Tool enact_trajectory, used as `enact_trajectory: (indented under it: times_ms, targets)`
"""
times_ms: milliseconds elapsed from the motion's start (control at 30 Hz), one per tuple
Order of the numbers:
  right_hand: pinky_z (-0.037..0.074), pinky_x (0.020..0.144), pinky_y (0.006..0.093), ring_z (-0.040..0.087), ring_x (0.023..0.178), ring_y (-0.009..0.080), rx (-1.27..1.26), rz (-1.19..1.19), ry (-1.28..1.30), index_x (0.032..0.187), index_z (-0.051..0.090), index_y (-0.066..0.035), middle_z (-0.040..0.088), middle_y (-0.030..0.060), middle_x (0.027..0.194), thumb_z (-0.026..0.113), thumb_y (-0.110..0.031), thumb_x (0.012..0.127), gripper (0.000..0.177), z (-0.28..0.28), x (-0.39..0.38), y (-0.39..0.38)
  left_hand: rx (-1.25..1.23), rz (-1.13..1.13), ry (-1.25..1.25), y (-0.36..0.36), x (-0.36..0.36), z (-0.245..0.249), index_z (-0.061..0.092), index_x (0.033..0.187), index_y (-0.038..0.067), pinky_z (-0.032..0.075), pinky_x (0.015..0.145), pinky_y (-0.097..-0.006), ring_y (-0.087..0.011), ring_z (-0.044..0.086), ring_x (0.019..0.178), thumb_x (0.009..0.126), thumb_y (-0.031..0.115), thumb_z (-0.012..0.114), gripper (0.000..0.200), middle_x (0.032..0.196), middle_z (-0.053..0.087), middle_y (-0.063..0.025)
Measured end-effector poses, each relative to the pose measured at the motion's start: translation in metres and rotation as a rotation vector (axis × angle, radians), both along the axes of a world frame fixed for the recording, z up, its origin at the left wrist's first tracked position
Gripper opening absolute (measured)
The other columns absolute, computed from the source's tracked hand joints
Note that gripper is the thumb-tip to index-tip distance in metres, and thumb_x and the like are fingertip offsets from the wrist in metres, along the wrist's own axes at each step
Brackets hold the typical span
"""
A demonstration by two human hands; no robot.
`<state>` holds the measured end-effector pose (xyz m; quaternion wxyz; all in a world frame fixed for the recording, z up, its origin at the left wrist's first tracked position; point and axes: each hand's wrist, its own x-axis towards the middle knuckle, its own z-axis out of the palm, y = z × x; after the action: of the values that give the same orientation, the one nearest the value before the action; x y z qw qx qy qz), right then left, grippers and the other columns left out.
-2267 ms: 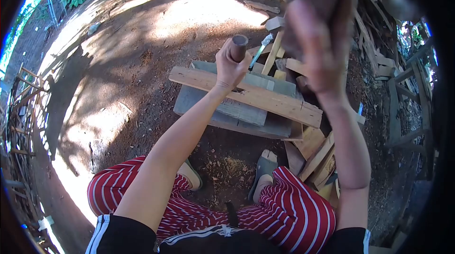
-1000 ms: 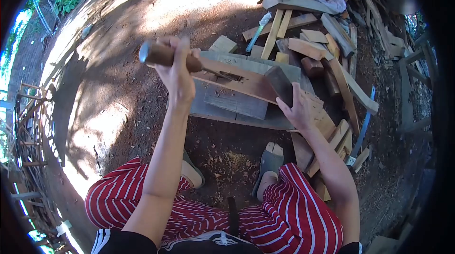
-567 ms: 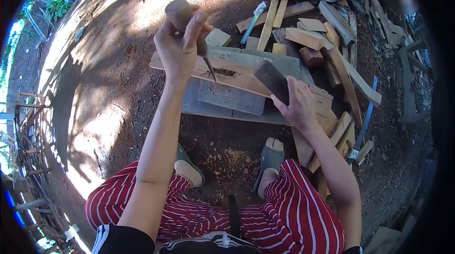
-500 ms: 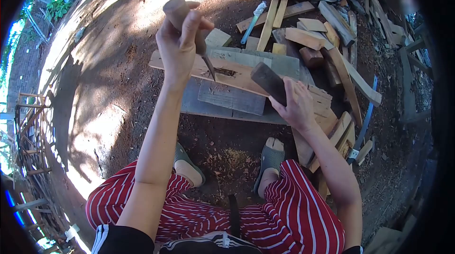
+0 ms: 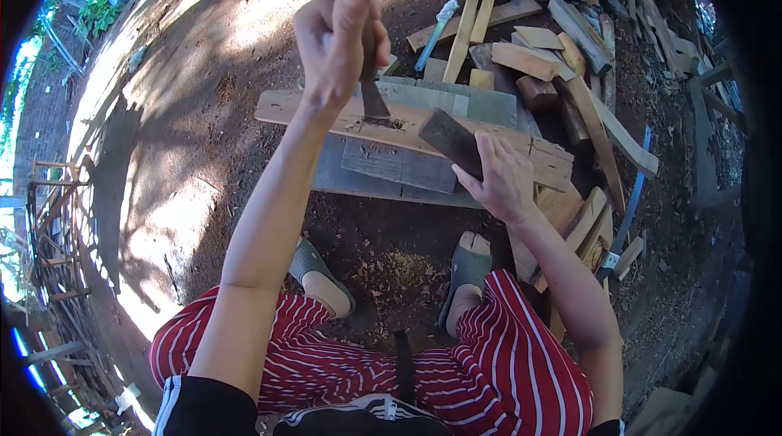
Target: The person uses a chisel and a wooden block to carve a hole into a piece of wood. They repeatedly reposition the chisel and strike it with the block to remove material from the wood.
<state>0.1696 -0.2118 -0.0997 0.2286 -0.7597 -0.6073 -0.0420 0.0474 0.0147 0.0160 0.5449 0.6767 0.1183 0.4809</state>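
Observation:
My left hand is closed around the handle of a chisel, gripping it upright. Its blade tip meets the wooden plank at the left part of a rough, chipped hole. My right hand is wrapped on a dark wooden block, tilted over the right half of the plank; the part in the palm is hidden. Below the plank lie grey boards that support it.
Offcuts and beams are heaped at the right and back. A handsaw lies on the right, and a blue-handled tool behind the plank. My sandalled feet stand just in front, on bare ground with wood chips.
My left hand has moved right and turned the chisel, bringing its blade to the hole. My right hand and the dark block have shifted slightly left.

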Motion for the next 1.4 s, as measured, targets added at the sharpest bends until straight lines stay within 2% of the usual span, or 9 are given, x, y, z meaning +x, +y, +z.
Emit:
enact_trajectory:
  times_ms: [433, 667, 733, 867, 900, 1033, 1100, 1333, 1400]
  targets:
    - [0.053, 0.071, 0.0394, 0.063, 0.089, 0.0291, -0.034, -0.022, 0.028, 0.112, 0.051, -0.003, 0.063, 0.0122, 0.096, 0.076, -0.033, 0.079, 0.051, 0.002, 0.001, 0.005, 0.087, -0.004, -0.011, -0.006, -0.002, -0.040, 0.057, 0.078, 0.000, 0.042, 0.041, -0.0256, -0.0139, 0.056, 0.045, 0.094, 0.064, 0.051, 0.066, 0.059, 0.053, -0.0052]
    - [0.052, 0.073, 0.0406, 0.064, 0.089, 0.0318, 0.028, 0.023, -0.016, 0.113, 0.050, -0.004, 0.064, 0.0149, 0.098, 0.075, -0.034, 0.079, 0.052, 0.008, 0.004, 0.009, 0.026, 0.067, -0.054, -0.008, -0.001, -0.052, 0.064, 0.080, 0.002, 0.049, 0.050, -0.0242, -0.0077, 0.061, 0.052, 0.083, 0.018, 0.075, 0.020, 0.062, 0.064, -0.0022]
    - [0.051, 0.075, 0.0422, 0.064, 0.090, 0.0371, -0.261, -0.177, 0.455, 0.113, 0.050, -0.003, 0.065, 0.0199, 0.100, 0.073, -0.038, 0.081, 0.053, 0.030, 0.011, 0.017, 0.072, 0.117, 0.004, -0.010, 0.003, -0.054, 0.065, 0.081, 0.001, 0.052, 0.058, -0.0266, -0.0101, 0.063, 0.058, 0.078, 0.014, 0.074, 0.016, 0.067, 0.067, -0.0037]
    - [0.050, 0.073, 0.0384, 0.065, 0.082, 0.0256, 0.411, -0.022, 0.693, 0.117, 0.047, 0.002, 0.065, 0.0188, 0.096, 0.067, -0.038, 0.087, 0.053, 0.144, -0.004, 0.042, 0.209, 0.165, 0.086, -0.020, 0.006, -0.043, 0.064, 0.082, 0.001, 0.051, 0.062, -0.0288, -0.0119, 0.060, 0.059, 0.071, 0.015, 0.072, 0.020, 0.067, 0.063, -0.0114]
    - [0.050, 0.073, 0.0373, 0.064, 0.082, 0.0236, 0.625, 0.076, 0.660, 0.118, 0.046, 0.005, 0.065, 0.0190, 0.096, 0.066, -0.036, 0.088, 0.054, 0.169, -0.009, 0.048, 0.325, 0.135, 0.045, -0.018, 0.007, -0.042, 0.059, 0.073, 0.001, 0.049, 0.058, -0.0264, -0.0073, 0.061, 0.064, 0.073, 0.011, 0.072, 0.017, 0.064, 0.062, -0.0025]
    - [0.050, 0.074, 0.0370, 0.065, 0.082, 0.0248, 0.859, 0.197, 0.561, 0.117, 0.044, 0.010, 0.064, 0.0218, 0.092, 0.066, -0.034, 0.089, 0.057, 0.202, -0.026, 0.053, 0.306, 0.103, 0.053, -0.015, 0.012, -0.050, 0.064, 0.084, 0.001, 0.051, 0.063, -0.0301, -0.0170, 0.057, 0.057, 0.068, 0.015, 0.072, 0.022, 0.068, 0.061, -0.0131]
    - [0.051, 0.072, 0.0375, 0.066, 0.082, 0.0246, 0.107, 0.192, 0.287, 0.113, 0.047, 0.007, 0.064, 0.0215, 0.089, 0.067, -0.036, 0.089, 0.053, 0.186, -0.031, 0.055, 0.255, 0.082, 0.084, -0.012, 0.012, -0.055, 0.064, 0.085, 0.002, 0.051, 0.063, -0.0301, -0.0182, 0.056, 0.056, 0.069, 0.014, 0.070, 0.021, 0.067, 0.060, -0.0127]
    - [0.054, 0.064, 0.0385, 0.067, 0.070, 0.0272, 0.554, 0.362, 0.535, 0.114, 0.046, 0.003, 0.066, 0.0167, 0.080, 0.067, -0.034, 0.089, 0.049, 0.206, -0.034, 0.051, 0.143, 0.080, 0.130, -0.014, 0.011, -0.054, 0.065, 0.091, 0.002, 0.052, 0.067, -0.0324, -0.0217, 0.066, 0.065, 0.071, 0.015, 0.071, 0.025, 0.073, 0.064, -0.0158]
    - [0.053, 0.060, 0.0407, 0.067, 0.067, 0.0349, 0.008, 0.210, 0.048, 0.117, 0.044, 0.002, 0.065, 0.0203, 0.078, 0.067, -0.032, 0.087, 0.051, 0.188, -0.039, 0.056, 0.304, 0.106, -0.022, -0.010, 0.012, -0.050, 0.065, 0.090, 0.002, 0.053, 0.069, -0.0341, -0.0246, 0.067, 0.069, 0.072, 0.015, 0.073, 0.024, 0.075, 0.064, -0.0149]
